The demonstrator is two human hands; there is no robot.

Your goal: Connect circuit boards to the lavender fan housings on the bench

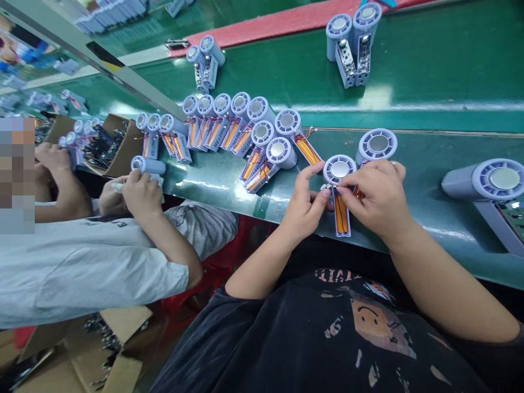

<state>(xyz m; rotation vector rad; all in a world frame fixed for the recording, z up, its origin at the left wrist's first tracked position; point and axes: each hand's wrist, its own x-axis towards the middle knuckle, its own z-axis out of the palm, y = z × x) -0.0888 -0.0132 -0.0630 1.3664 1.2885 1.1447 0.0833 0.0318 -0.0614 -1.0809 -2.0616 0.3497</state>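
Note:
A pale purple fan unit [342,214] with a round vented head and an open handle showing orange cells lies in front of me at the bench edge. My left hand [305,210] is at its left side, thumb and fingers pinched on a small white connector [326,187] by the neck. From the right, my right hand [379,199] has thumb and forefinger pressed together at the wires near the top of the handle; what they grip is too small to tell. Another fan unit [377,145] lies just behind my right hand, partly covered by it.
Rows of similar fan units [221,105] stand to the left on the green bench [213,183]. A larger-looking unit [497,180] lies at the right. Further back are pairs with circuit boards [363,60]. A co-worker's hands [141,194] work at the left, beside a cardboard box [129,147].

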